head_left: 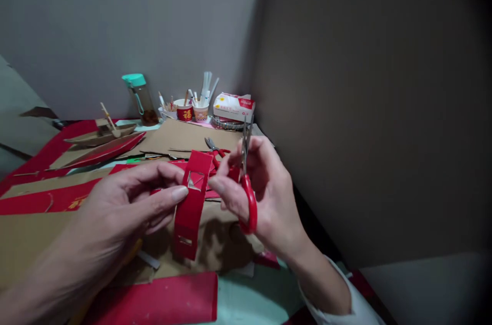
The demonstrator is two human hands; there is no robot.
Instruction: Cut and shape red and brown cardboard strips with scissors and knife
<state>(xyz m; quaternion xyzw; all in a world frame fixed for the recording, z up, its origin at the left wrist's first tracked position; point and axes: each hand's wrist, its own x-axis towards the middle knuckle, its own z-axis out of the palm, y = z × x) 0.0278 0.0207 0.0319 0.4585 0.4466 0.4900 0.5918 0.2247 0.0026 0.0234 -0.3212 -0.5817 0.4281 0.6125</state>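
Between the thumb and fingers of my left hand (130, 202) is a strip of red cardboard (192, 212), held upright over the table. Two openings are cut in it, a larger one near the top and a narrow one near the bottom. My right hand (265, 186) is closed around red-handled scissors (249, 202), whose blades point upward. The right thumb and fingertips come close to the strip's right edge; whether they touch it I cannot tell. Behind the strip lie pliers (212, 145) with red handles, partly hidden by my hands.
Cardboard boat models (103, 153) lie at the left, near a bottle with a teal lid (144, 102). Paper cups (201, 111) of sticks and a white-and-red packet (233, 106) stand at the back. Cardboard sheets (184, 135) and a red piece (165, 299) cover the table. A wall (365, 135) rises at right.
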